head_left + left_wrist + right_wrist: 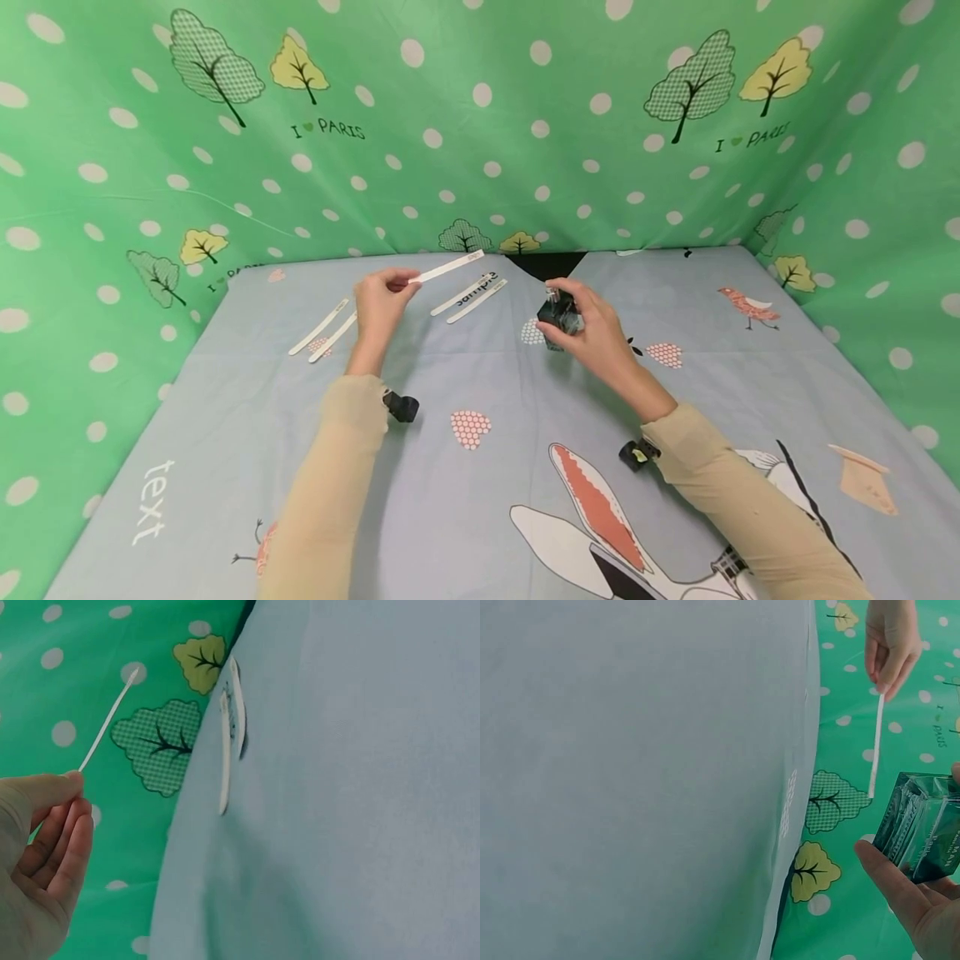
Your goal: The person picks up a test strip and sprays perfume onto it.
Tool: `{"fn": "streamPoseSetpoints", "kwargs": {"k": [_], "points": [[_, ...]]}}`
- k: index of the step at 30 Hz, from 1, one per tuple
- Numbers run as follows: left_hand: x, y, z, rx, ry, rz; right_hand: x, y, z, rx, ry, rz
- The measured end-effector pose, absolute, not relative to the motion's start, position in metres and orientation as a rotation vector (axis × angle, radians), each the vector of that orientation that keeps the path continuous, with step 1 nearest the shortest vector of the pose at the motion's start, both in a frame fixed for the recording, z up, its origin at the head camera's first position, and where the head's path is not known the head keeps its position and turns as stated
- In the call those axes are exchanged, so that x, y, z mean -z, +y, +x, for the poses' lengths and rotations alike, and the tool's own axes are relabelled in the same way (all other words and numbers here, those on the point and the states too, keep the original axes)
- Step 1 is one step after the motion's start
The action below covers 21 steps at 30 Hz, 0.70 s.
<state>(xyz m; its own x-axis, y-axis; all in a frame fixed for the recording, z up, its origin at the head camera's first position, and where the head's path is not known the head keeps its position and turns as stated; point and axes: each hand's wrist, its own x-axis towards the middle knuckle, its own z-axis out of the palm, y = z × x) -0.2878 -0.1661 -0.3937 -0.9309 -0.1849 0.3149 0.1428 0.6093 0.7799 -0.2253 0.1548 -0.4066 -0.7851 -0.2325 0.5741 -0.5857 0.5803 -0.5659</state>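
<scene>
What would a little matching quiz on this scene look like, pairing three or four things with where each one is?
Things:
1. dark glass bottle
2. raised paper strip
3. two strips by the printed word
4. two strips at far left

Places:
A. pinched in the left hand, up off the table
B. lying on the table, left of the left hand
C. held in the right hand
D. lying on the table between the two hands

Pairs: 1-C, 2-A, 3-D, 4-B

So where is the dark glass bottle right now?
In the head view, the dark glass bottle sits right of centre, gripped in the right hand, above the tablecloth.
</scene>
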Motion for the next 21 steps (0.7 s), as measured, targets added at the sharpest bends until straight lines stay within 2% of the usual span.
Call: {"fn": "streamPoseSetpoints", "kwargs": {"k": [21], "points": [[0.438,-0.166,-0.307,1.328,-2.528,0.315,0.411,0.158,-0.228,-1.097,-2.355,0.67]]}}
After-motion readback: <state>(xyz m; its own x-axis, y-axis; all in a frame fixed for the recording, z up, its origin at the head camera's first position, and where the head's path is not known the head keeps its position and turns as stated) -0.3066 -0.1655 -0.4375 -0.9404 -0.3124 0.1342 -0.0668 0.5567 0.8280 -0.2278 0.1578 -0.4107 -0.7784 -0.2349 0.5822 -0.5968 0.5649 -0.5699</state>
